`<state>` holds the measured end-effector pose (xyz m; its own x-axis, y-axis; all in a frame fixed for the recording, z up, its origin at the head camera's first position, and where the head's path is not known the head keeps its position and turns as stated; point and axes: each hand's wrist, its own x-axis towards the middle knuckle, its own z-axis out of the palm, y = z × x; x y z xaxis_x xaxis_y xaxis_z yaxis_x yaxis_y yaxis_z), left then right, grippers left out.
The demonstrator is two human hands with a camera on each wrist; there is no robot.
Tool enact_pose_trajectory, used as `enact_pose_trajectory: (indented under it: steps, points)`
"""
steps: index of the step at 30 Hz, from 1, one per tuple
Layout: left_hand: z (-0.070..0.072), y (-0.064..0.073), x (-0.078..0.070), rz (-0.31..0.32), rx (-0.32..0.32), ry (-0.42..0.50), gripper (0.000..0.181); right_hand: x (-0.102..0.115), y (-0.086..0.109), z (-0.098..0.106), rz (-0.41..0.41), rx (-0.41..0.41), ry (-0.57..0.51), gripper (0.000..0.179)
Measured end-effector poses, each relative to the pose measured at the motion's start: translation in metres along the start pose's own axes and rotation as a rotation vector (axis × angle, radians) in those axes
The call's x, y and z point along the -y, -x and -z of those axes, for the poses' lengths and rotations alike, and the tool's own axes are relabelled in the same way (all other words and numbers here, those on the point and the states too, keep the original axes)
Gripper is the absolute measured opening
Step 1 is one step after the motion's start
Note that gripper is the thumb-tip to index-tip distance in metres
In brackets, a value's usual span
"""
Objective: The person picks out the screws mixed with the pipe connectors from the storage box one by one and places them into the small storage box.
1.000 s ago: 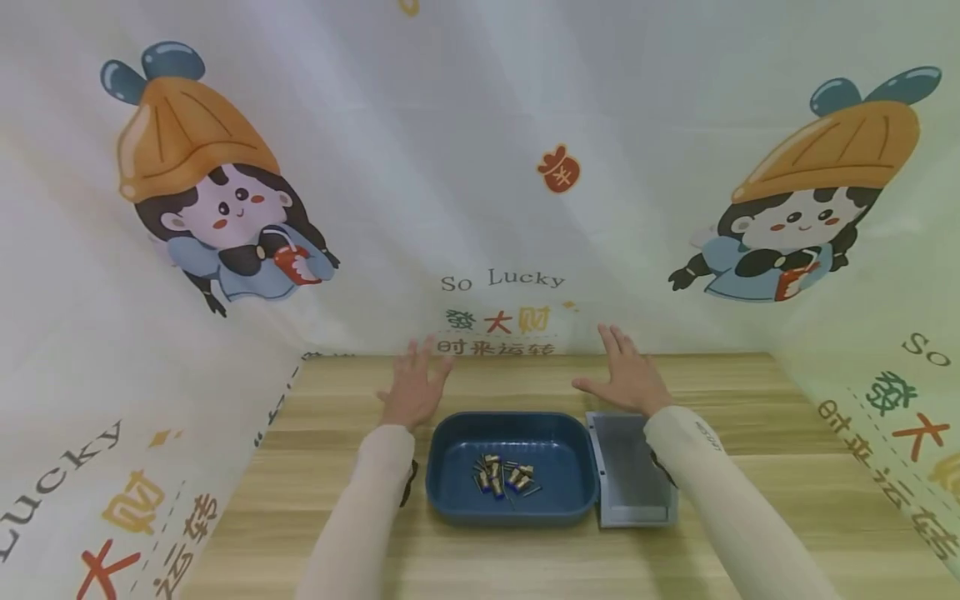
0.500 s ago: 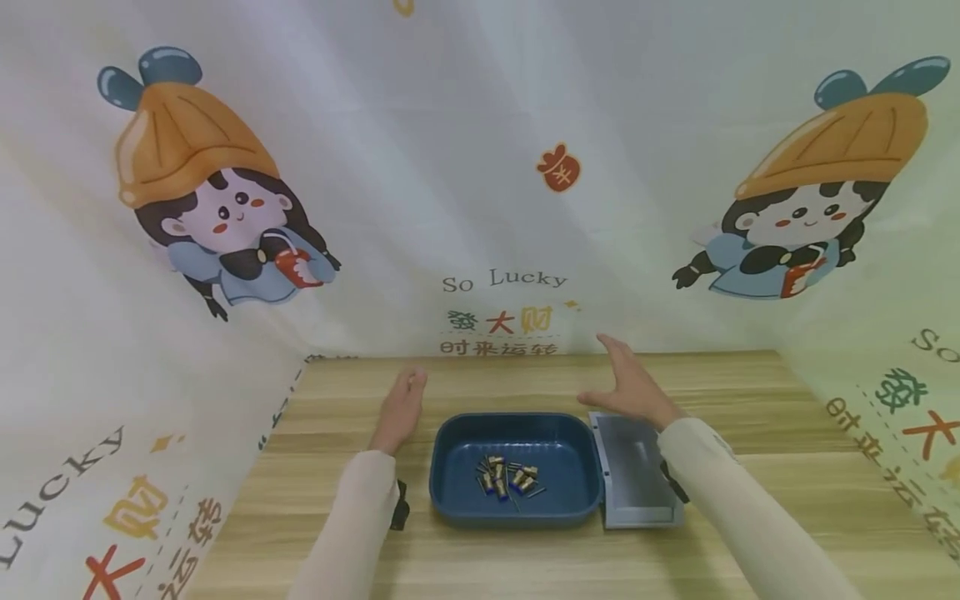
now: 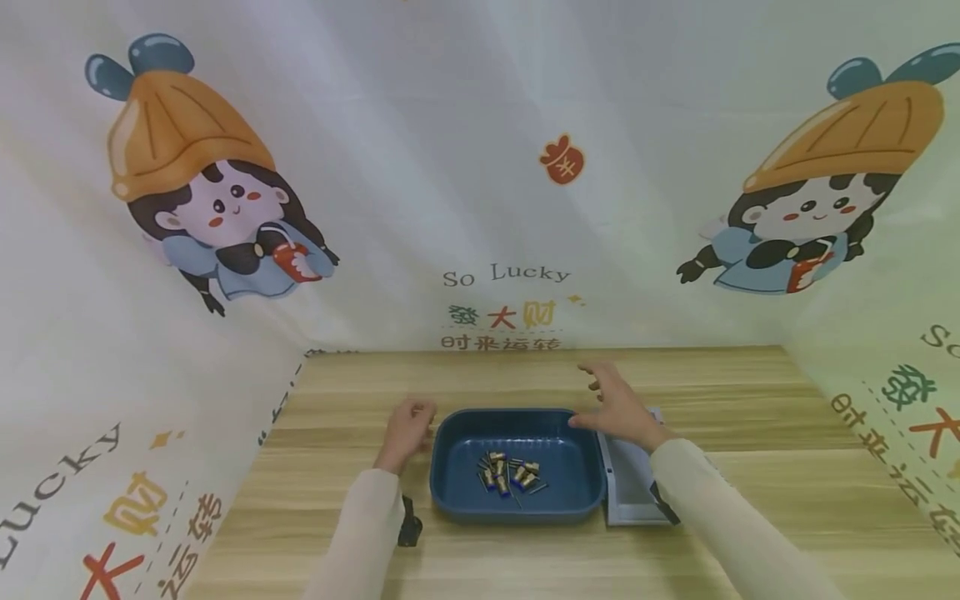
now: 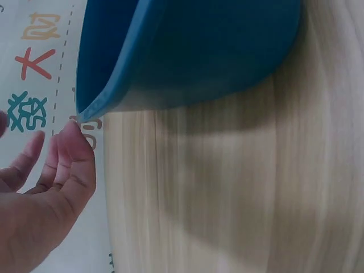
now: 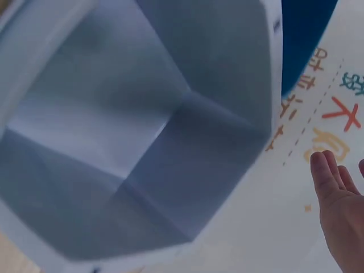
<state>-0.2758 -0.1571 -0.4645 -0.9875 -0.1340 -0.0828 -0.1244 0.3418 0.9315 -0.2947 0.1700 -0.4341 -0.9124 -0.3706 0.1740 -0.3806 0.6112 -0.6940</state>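
A dark blue rectangular bin (image 3: 517, 515) sits on the table, with several small brass-coloured pieces (image 3: 501, 482) with thin metal stems and bits of blue lying loose inside. Beside the bin's left back corner is my left hand (image 3: 407, 432), its fingers loosely bent and nothing visible in it. In the left wrist view a fingertip of that hand comes near the bin's rim (image 4: 122, 68); whether they touch I cannot tell. My right hand (image 3: 618, 408) hovers over the bin's right back corner and the grey box, thumb and fingers apart, holding nothing.
An open, hollow grey box (image 3: 633, 483) stands against the bin's right side, partly hidden under the right forearm. The wood-grain table (image 3: 300, 533) ends at a printed cloth wall (image 3: 375, 167) at the back, with more cloth at both sides.
Both hands have drawn back from the far table edge toward the bin. The left fingers went from spread to loosely bent; the right hand moved lower. The pieces in the bin have not moved.
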Motion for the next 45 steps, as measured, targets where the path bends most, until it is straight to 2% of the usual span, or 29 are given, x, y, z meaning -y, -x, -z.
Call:
enact_pose_trajectory:
  steps: [5,8,13,16,19,22,28,34,39,45]
  points:
    - [-0.007,0.001,0.002,0.045,0.025,-0.037,0.027,0.003,0.005,-0.011,0.021,0.025,0.006,0.077]
    - [-0.010,0.001,0.003,0.043,0.016,-0.109,0.026,0.005,0.007,-0.019,0.038,0.049,0.017,0.072]
    - [-0.015,0.003,0.006,-0.057,-0.067,-0.251,0.027,0.005,0.009,-0.032,0.050,0.057,0.017,0.063]
    - [-0.017,0.004,0.008,-0.119,-0.097,-0.305,0.031,0.004,0.010,-0.038,0.079,0.059,0.036,0.058]
    - [-0.018,0.005,0.010,-0.147,-0.114,-0.332,0.036,0.005,0.011,-0.043,0.111,0.077,0.061,0.052]
    - [-0.022,0.004,0.012,-0.151,-0.128,-0.334,0.037,0.006,0.012,-0.047,0.122,0.088,0.082,0.047]
    - [-0.032,0.006,0.017,-0.125,-0.149,-0.288,0.037,0.007,0.015,-0.057,0.090,0.125,0.118,0.031]
    - [-0.037,0.008,0.020,-0.150,-0.203,-0.242,0.035,0.004,0.018,-0.066,0.106,0.136,0.113,0.025]
    - [-0.040,0.013,0.021,-0.096,-0.216,-0.199,0.039,0.001,0.020,-0.074,0.128,0.147,0.117,0.021]
    - [-0.046,0.012,0.023,-0.086,-0.278,-0.205,0.042,-0.001,0.020,-0.080,0.171,0.137,0.143,0.019]
